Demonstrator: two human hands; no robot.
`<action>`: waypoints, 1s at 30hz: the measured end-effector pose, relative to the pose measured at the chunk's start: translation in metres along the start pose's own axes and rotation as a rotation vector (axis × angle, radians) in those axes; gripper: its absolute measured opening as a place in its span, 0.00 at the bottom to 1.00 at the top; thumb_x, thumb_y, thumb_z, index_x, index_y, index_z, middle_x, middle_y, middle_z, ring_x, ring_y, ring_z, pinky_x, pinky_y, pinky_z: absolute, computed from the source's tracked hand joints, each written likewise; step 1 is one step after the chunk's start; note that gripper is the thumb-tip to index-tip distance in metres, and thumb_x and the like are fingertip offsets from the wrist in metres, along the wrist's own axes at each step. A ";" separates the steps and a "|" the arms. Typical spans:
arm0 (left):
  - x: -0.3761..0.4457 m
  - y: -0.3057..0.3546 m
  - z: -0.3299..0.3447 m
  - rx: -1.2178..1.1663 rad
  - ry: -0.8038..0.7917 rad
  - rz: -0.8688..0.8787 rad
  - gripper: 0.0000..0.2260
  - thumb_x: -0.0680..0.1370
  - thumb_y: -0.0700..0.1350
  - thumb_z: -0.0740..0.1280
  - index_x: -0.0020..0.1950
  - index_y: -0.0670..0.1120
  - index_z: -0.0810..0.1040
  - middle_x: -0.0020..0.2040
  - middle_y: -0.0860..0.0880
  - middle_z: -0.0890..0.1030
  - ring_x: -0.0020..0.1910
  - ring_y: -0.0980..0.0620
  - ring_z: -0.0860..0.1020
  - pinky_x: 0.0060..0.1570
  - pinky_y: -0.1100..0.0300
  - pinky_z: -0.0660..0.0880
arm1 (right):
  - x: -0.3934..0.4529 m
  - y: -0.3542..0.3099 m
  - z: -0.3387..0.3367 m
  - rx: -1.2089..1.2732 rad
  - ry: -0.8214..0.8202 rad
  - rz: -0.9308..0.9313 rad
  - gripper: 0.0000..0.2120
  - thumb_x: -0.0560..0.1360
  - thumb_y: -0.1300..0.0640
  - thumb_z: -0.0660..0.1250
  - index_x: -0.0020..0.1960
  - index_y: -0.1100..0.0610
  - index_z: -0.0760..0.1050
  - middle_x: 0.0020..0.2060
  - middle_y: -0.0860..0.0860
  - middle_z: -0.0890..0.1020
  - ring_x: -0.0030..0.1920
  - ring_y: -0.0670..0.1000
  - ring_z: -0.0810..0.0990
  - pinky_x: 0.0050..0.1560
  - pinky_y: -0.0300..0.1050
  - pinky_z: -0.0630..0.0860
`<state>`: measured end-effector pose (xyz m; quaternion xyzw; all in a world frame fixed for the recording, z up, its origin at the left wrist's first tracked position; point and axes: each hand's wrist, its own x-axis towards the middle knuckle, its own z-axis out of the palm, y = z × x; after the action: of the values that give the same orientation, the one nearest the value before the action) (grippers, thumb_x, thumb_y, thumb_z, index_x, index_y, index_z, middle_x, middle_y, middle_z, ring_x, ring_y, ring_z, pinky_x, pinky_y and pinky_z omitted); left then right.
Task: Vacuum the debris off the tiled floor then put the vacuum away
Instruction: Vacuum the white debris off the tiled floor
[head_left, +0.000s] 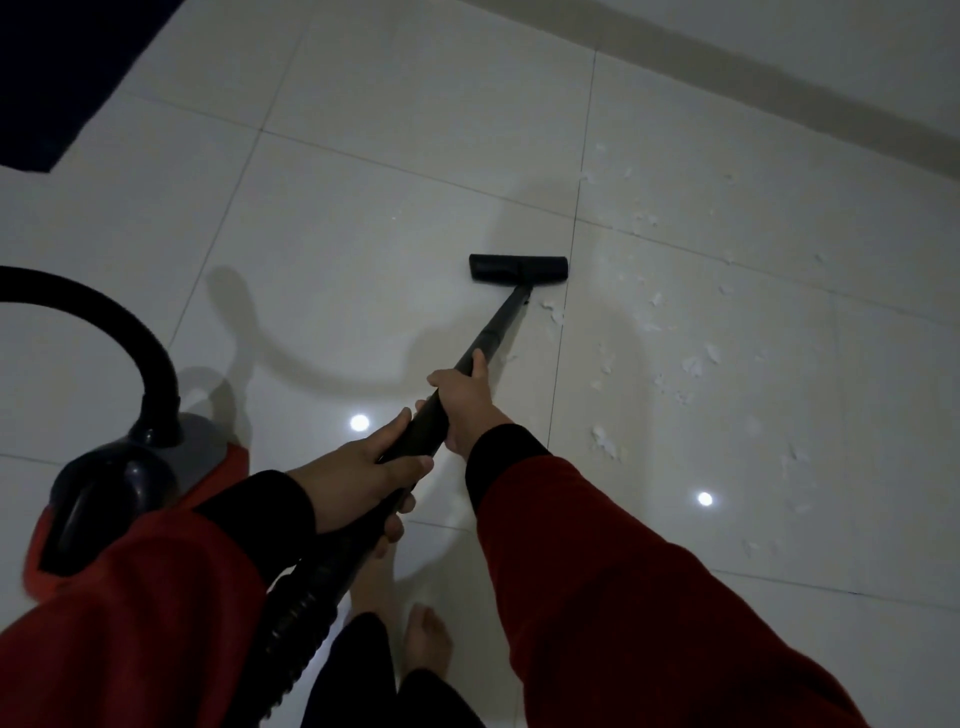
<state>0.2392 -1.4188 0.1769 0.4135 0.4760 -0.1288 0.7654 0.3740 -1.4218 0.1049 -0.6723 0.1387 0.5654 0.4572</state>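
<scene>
Head view: the wand (498, 332) is gripped by both hands, right hand (467, 400) ahead of left hand (358, 483), for steering. The floor head (518, 267) is set flat beside the debris (691, 364); the canister (124, 493) is parked behind.

The red sleeve (156, 582) hid half the vacuum canister (130, 483); its hose (104, 317) ran off the left edge. The dark mat (62, 67) was cut off too.
</scene>
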 end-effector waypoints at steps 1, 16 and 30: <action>-0.002 -0.004 0.003 -0.005 -0.004 -0.002 0.29 0.79 0.46 0.62 0.73 0.67 0.53 0.37 0.43 0.72 0.22 0.53 0.73 0.23 0.62 0.72 | -0.002 0.004 -0.003 0.000 0.000 0.001 0.37 0.78 0.65 0.59 0.76 0.37 0.48 0.72 0.56 0.64 0.36 0.52 0.77 0.34 0.43 0.76; -0.038 -0.048 0.012 0.037 -0.056 -0.018 0.30 0.79 0.46 0.63 0.74 0.66 0.52 0.38 0.43 0.71 0.23 0.53 0.73 0.24 0.61 0.71 | -0.040 0.055 -0.019 0.059 0.065 0.016 0.37 0.78 0.65 0.60 0.76 0.36 0.50 0.70 0.58 0.65 0.35 0.52 0.77 0.32 0.43 0.77; -0.079 -0.096 -0.020 0.093 -0.082 -0.037 0.30 0.79 0.45 0.62 0.74 0.66 0.52 0.38 0.43 0.71 0.22 0.53 0.72 0.23 0.62 0.71 | -0.073 0.119 0.010 0.119 0.081 0.034 0.37 0.78 0.64 0.60 0.75 0.35 0.49 0.69 0.57 0.66 0.38 0.52 0.78 0.35 0.45 0.77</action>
<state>0.1292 -1.4795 0.1896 0.4339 0.4452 -0.1817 0.7619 0.2608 -1.5029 0.1157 -0.6637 0.2021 0.5362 0.4808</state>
